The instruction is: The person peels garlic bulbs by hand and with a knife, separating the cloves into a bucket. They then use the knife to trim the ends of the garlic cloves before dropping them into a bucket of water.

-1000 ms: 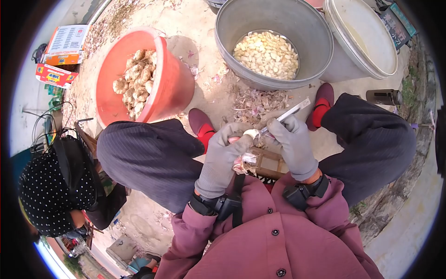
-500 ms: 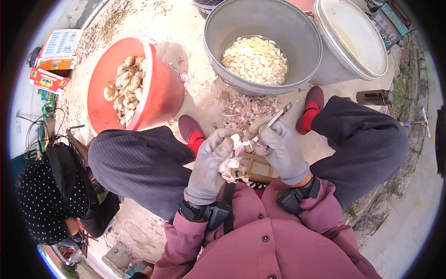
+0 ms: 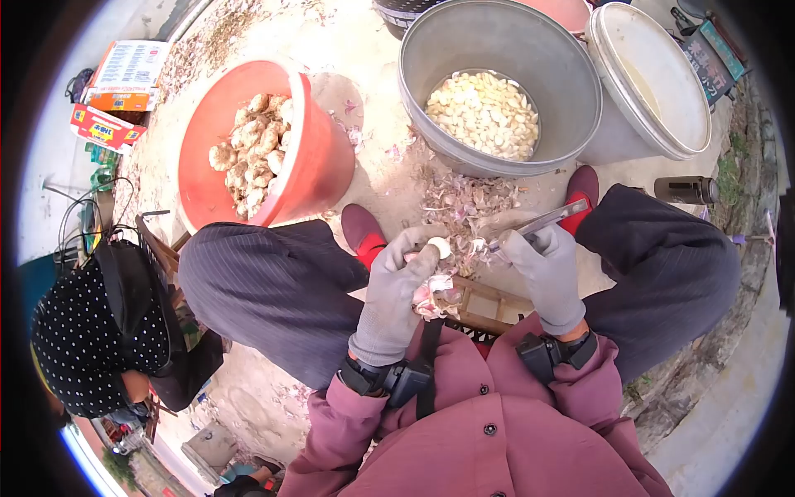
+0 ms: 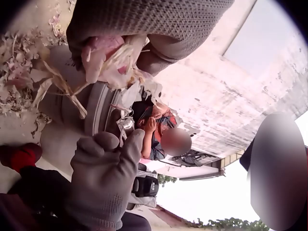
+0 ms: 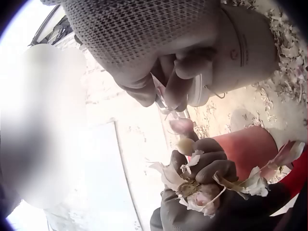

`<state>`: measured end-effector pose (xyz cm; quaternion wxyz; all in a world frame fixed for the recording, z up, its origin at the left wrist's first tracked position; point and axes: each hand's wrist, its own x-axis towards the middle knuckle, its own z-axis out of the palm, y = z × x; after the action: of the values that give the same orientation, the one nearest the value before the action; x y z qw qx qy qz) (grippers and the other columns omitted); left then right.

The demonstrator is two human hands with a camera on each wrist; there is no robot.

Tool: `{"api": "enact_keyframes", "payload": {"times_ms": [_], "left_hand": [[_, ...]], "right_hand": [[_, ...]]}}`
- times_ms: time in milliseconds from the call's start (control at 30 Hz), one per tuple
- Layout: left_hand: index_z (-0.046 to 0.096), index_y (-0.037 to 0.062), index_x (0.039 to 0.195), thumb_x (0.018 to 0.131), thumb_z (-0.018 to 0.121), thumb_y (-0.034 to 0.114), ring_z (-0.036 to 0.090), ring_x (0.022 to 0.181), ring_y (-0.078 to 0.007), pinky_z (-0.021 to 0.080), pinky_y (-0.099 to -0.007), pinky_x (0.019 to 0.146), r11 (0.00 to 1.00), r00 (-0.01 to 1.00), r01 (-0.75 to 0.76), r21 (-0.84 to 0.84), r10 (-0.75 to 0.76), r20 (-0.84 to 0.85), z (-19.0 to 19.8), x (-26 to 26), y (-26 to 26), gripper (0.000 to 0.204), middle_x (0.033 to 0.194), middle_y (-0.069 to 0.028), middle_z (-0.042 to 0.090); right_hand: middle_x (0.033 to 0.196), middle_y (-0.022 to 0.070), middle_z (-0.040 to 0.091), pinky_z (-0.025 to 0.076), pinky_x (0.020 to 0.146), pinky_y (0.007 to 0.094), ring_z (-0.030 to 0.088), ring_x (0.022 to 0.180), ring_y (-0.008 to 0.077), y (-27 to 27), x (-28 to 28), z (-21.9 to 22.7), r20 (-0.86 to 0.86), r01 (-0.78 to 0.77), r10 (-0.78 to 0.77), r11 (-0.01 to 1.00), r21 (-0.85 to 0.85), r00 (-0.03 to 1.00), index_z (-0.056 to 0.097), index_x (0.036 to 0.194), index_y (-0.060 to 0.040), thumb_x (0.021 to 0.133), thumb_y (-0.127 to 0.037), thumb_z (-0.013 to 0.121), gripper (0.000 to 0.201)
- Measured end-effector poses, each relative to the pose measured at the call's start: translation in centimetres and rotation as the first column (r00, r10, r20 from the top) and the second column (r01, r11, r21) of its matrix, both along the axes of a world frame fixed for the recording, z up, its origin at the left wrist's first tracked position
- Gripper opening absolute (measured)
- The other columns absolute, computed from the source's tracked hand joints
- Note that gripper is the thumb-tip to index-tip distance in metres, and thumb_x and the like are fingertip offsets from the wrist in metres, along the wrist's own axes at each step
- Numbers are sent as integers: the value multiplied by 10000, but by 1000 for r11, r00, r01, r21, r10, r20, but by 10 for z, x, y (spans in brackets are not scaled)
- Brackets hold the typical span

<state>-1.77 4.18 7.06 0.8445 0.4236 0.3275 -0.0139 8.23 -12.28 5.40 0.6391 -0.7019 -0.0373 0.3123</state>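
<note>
My gloved left hand [image 3: 391,286] holds a partly broken garlic bulb [image 3: 436,300] with pink, papery skin. Between its thumb and fingers it pinches a garlic clove [image 3: 440,247] with a pale, bare end. In the right wrist view, loose skin hangs from the bulb [image 5: 199,198], and the bare clove [image 5: 185,146] pokes out above the curled fingers. A short distance away, my gloved right hand [image 3: 546,273] grips a small knife [image 3: 553,217], its blade slanting up to the right. A scrap of garlic skin [image 3: 479,246] shows by the right fingertips.
Ahead stands a grey bucket [image 3: 414,91] with peeled cloves in liquid. A red basin [image 3: 327,166] of whole bulbs is at the left, a white bucket [image 3: 609,137] at the right. Skins [image 3: 464,195] litter the ground. Another person [image 3: 99,331] sits at the left.
The knife was against the clove a second ago; the right hand has since drawn away to the right with it. The clove's pale end now faces up, and the left hand keeps the bulb.
</note>
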Motion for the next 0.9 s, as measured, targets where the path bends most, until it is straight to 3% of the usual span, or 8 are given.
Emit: {"api": "enact_keyframes", "payload": {"times_ms": [167, 233, 300, 500, 600, 733, 833, 900], "left_hand": [[566, -13, 1188, 976, 573, 156, 581, 757, -44, 498, -202, 631, 999, 999, 47, 22, -47, -12, -11, 2, -6, 271, 924, -18, 619], [572, -21, 1178, 975, 574, 155, 568, 744, -38, 484, -200, 630, 999, 999, 44, 26, -44, -12, -16, 0, -8, 269, 917, -16, 615], [537, -33, 1195, 991, 538, 192, 631, 770, -97, 597, -276, 660, 995, 996, 82, 51, -80, -33, -11, 4, -9, 304, 925, -48, 615], [533, -43, 1195, 970, 585, 198, 644, 721, -106, 553, -241, 589, 993, 993, 110, 33, -108, -49, -11, 5, -12, 334, 880, -41, 623], [542, -46, 1184, 955, 611, 202, 644, 684, -113, 555, -247, 586, 990, 990, 143, 1, -143, -14, -6, 4, -13, 345, 878, -45, 622], [541, -43, 1185, 940, 632, 195, 646, 673, -116, 586, -271, 627, 983, 983, 185, -16, -185, -5, -14, 2, -15, 354, 870, -47, 618], [534, -46, 1189, 941, 625, 187, 629, 630, -105, 602, -284, 670, 994, 997, 74, -80, -71, 34, -4, 6, -16, 352, 860, -43, 611], [572, -30, 1164, 970, 573, 156, 580, 792, -49, 488, -200, 683, 983, 990, 141, -120, -136, 48, 9, 5, -9, 268, 892, -13, 616]], "right_hand": [[835, 18, 698, 478, 645, 221, 597, 740, 36, 16, -8, 8, 72, 4, -18, 981, 195, 997, 692, 1038, -2, 851, -106, 662, 216], [860, 40, 707, 491, 666, 230, 618, 770, 48, 15, -7, 3, 131, -32, 11, 987, 155, 991, 695, 1025, -1, 844, -99, 661, 208], [884, 61, 716, 504, 688, 239, 639, 799, 61, 13, -6, 3, 193, -62, 39, 992, 112, 980, 698, 1012, 1, 838, -93, 661, 201], [817, 55, 701, 501, 663, 241, 644, 737, 78, 9, -2, 9, 103, -76, 66, 992, 99, 992, 700, 997, -2, 844, -76, 650, 177], [776, 31, 682, 480, 616, 227, 609, 682, 57, 9, -2, 5, 248, -23, 6, 997, 68, 969, 698, 999, 2, 857, -84, 649, 173], [759, -5, 658, 426, 549, 213, 545, 636, 25, 5, 0, -2, 92, 79, -85, 995, 60, 992, 699, 1016, -7, 881, -99, 645, 173], [745, -18, 640, 404, 535, 205, 518, 621, 17, 7, 2, -11, 58, 154, -161, 982, 108, 985, 692, 1024, -5, 899, -119, 640, 178], [739, -21, 632, 401, 537, 202, 513, 623, 16, 7, 6, -15, 41, 228, -237, 962, 153, 971, 689, 1026, -3, 905, -129, 638, 182]]}}
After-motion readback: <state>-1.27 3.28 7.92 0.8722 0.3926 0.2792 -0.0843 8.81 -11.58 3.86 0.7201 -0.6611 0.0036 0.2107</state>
